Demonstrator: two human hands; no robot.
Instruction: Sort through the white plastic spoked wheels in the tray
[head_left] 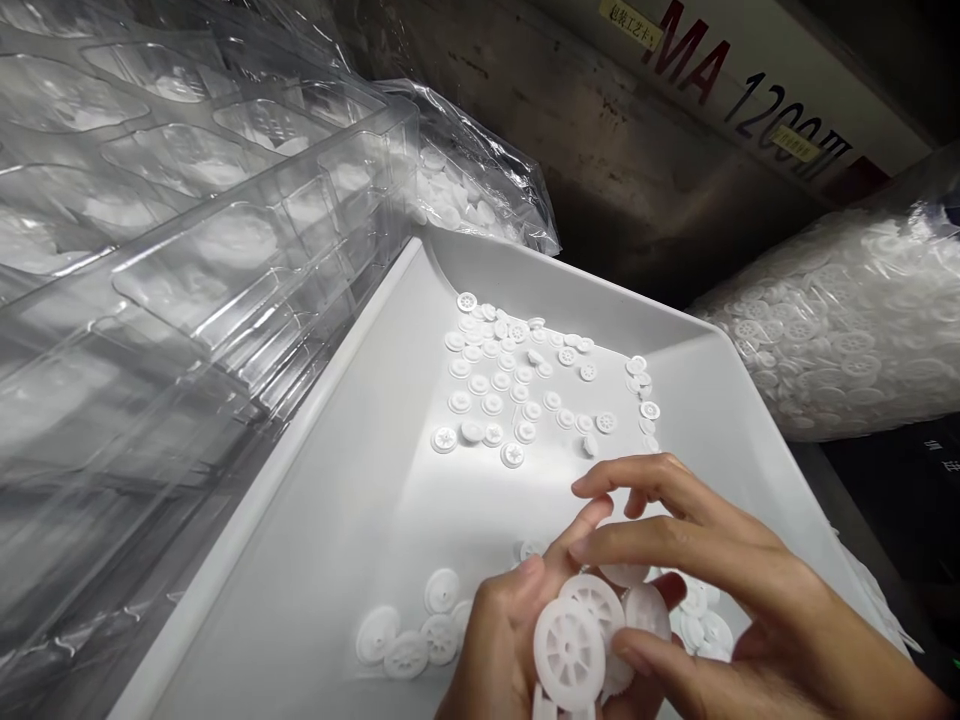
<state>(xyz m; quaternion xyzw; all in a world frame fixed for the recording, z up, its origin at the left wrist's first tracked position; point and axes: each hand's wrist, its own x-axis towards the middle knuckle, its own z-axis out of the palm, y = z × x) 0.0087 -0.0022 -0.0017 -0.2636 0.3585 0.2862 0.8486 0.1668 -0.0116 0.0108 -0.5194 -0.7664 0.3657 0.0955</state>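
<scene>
fingers of the left hand (499, 640) and right hand (720, 600) clamped together on a fanned stack of large white spoked plastic wheels (577, 640), held just above the near end of the shallow white plastic tray (330, 520). left thumb pressed on the front wheel's face, right thumb under its rim, right index and middle fingers (637, 545) curled over the stack's top. best handled, by the look of it, with light pressure on the rims and the faces kept square, since the smooth discs seem apt to slide off one another; better kept low over the tray so a dropped one lands inside.

more large white wheels lying flat (416, 635) just left of the hands, and others (701, 615) half hidden under the right palm. farther up the tray, a loose scatter of small white plastic gears (517, 385), well apart from the hands. to the left, stacked clear plastic blister trays (187, 250) leaning over the tray's edge. behind, a clear bag of white parts (465, 190); at right, a bulging clear bag of white wheels (847, 320) against a grey machine panel with lettering (750, 90).
</scene>
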